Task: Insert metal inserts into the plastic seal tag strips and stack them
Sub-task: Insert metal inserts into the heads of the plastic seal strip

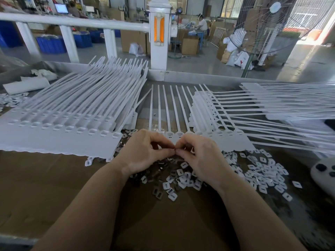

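A white seal tag strip [237, 140] with several long tails lies flat before me, its tag heads toward me. My left hand [143, 153] and my right hand [197, 156] meet fingertip to fingertip over its near edge, fingers curled, pinching a tiny piece between them; it is too small to identify. Loose metal inserts [157, 192] and white plastic caps [262, 171] lie scattered under and beside my hands. A tall stack of strips [59, 124] sits on the left. Another pile of strips [282, 98] lies on the right.
The work surface is brown cardboard [54, 187] inside a metal-walled tray [190, 77]. A grey device with dark buttons [324, 173] sits at the right edge. White railing [72, 22] and a standing fan [262, 24] rise behind the bench.
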`<state>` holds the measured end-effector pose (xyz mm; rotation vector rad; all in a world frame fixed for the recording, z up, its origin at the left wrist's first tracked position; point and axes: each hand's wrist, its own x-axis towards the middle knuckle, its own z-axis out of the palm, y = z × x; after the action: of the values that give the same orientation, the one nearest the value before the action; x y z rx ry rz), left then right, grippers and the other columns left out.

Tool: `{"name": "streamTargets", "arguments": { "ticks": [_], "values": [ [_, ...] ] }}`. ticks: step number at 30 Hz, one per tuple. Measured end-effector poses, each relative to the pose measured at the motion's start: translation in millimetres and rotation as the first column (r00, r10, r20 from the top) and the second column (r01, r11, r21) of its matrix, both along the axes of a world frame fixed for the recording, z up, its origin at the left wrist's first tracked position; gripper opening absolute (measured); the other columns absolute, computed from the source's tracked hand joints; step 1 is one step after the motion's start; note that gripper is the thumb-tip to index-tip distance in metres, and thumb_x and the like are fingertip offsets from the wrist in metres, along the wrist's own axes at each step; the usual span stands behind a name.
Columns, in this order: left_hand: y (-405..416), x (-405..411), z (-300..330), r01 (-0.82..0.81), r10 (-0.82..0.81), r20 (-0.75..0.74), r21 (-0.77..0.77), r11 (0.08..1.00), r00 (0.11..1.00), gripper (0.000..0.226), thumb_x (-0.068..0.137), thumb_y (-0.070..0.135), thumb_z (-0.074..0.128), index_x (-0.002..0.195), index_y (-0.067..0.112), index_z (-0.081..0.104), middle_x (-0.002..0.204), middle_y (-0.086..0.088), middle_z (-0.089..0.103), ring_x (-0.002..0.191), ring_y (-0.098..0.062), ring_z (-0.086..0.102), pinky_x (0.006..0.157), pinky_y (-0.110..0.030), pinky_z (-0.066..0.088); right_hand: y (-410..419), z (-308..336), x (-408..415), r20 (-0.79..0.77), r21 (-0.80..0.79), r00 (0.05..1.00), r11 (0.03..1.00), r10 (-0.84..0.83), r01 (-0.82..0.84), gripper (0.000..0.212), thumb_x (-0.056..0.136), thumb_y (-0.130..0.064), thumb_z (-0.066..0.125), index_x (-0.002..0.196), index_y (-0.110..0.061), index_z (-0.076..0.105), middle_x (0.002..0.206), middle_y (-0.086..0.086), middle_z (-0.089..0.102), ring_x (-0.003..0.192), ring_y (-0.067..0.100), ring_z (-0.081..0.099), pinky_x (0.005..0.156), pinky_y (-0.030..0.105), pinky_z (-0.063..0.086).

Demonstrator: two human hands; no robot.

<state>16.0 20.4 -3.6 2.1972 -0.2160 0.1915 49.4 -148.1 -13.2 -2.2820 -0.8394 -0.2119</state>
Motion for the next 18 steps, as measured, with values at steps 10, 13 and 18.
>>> {"name": "streamTargets", "arguments": {
  "ticks": [10, 13, 18],
  "values": [
    [-2, 5, -6, -0.059, 0.062, 0.077, -0.035, 0.998, 0.995, 0.008, 0.082, 0.017, 0.067, 0.081, 0.025, 0.069, 0.074, 0.012, 0.066, 0.067, -0.001, 0.059, 0.064, -0.009, 0.044, 4, 0, 1, -0.017, 0.116, 1.000, 0.993, -0.015, 0.017, 0.005, 0.087, -0.016, 0.063, 0.088, -0.019, 0.067, 0.081, -0.013, 0.063, 0.079, 0.000, 0.055, 0.073, 0.006, 0.040],
    [2, 9, -10, -0.190, 0.200, 0.049, -0.163, 0.968, 0.979, 0.014, 0.086, 0.013, 0.062, 0.080, 0.025, 0.064, 0.073, 0.010, 0.064, 0.065, 0.001, 0.059, 0.062, -0.010, 0.046, 3, -1, 2, 0.053, 0.041, 0.997, 0.997, -0.060, 0.057, 0.007, 0.087, -0.016, 0.062, 0.091, -0.017, 0.067, 0.087, -0.012, 0.060, 0.085, 0.003, 0.052, 0.076, 0.005, 0.034],
    [4, 15, -12, -0.350, 0.366, -0.002, -0.302, 0.887, 0.931, 0.022, 0.088, 0.006, 0.059, 0.081, 0.027, 0.062, 0.078, 0.004, 0.067, 0.069, -0.008, 0.063, 0.064, -0.011, 0.050, 1, -4, 4, 0.140, -0.134, 0.983, 0.982, -0.116, 0.134, 0.012, 0.089, -0.020, 0.059, 0.099, -0.019, 0.066, 0.104, -0.007, 0.061, 0.101, 0.009, 0.049, 0.093, 0.021, 0.033]
  ]
}}
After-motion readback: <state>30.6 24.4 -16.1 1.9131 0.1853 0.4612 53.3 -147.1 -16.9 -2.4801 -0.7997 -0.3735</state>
